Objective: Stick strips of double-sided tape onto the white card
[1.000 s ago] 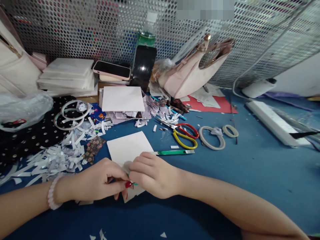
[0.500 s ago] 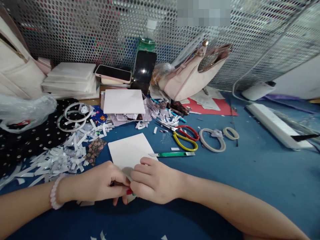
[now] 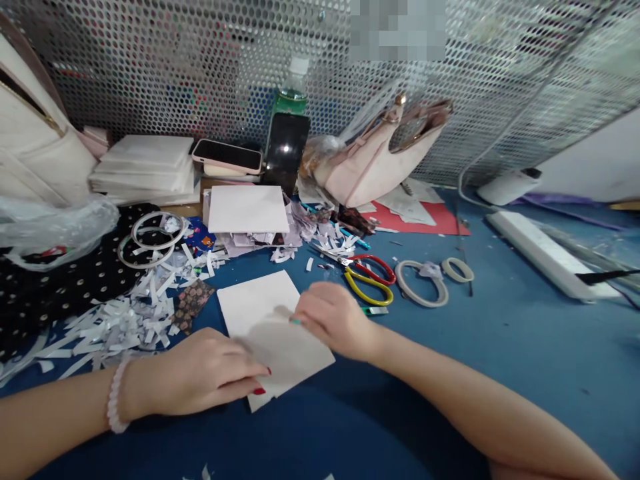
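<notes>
A white square sheet (image 3: 280,347), like paper or thin card, lies at an angle on the blue table in front of me. My left hand (image 3: 205,373), with a pink bead bracelet at the wrist, rests on the sheet's lower left part, fingers stretched out and thumb a little apart. Over the sheet's right edge is my right hand (image 3: 340,323), fingers curled together; whatever is in them is hidden. Just behind it, the end of a green craft knife (image 3: 375,311) shows, the rest covered by the hand. Scissors (image 3: 370,280) with red and yellow handles lie beyond.
White paper shreds (image 3: 120,320) and a floral scrap (image 3: 193,303) lie left. A stack of white sheets (image 3: 247,210), phones (image 3: 227,157), a pink handbag (image 3: 375,167) and a bottle (image 3: 291,93) stand behind. Tape rolls (image 3: 423,283) and a power strip (image 3: 550,253) sit right.
My hands have come apart. The right hand moved up and right, now covering most of the craft knife; the left hand's fingers have straightened onto the sheet, whose lower part shows now.
</notes>
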Tool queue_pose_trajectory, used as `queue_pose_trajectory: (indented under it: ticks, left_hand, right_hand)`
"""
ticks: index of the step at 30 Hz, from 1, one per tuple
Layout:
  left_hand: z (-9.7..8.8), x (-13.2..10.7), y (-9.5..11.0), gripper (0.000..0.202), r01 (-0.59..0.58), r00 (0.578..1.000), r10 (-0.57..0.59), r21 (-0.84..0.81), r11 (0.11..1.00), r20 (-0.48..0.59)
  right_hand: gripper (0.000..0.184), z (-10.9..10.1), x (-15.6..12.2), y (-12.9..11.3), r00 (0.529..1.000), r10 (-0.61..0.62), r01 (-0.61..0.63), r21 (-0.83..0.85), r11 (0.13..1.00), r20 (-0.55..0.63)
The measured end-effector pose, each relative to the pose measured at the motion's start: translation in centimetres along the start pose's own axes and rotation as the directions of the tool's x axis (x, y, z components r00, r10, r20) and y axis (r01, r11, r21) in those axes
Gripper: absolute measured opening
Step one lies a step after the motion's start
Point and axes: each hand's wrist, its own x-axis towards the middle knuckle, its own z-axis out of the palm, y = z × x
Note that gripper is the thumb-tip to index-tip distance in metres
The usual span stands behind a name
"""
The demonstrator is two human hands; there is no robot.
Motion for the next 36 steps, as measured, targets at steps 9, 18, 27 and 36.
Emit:
queue_pose_trajectory:
  ticks: [9,18,27,36]
  left_hand:
    - [-0.3,0.1,-0.1,0.031,-0.054,0.999,0.054,-0.026,0.998,-0.007]
    - [-0.1,0.0,-0.3,0.026,-0.06,0.998,0.06,-0.021,0.998,0.003]
    - [-0.2,0.0,-0.3,0.024,-0.037,0.999,0.039,0.037,0.999,-0.034]
    - [0.5,-0.4,-1.2,0.046,0.181,0.983,-0.179,0.219,0.959,-0.031]
  right_hand:
    - [0.013,-3.3,-1.9,11.9,0.731,0.634,-0.651,0.02,0.758,-0.252]
    - [0.02,-3.8,-3.4,14.4,0.768,0.61,-0.637,-0.128,0.76,-0.198]
    - [0.025,-4.1,-3.5,13.9,0.868,0.488,-0.488,-0.348,0.801,-0.094]
    - [0.024,-5.7,-1.2,9.8,0.839,0.35,-0.371,-0.032,0.928,0.416]
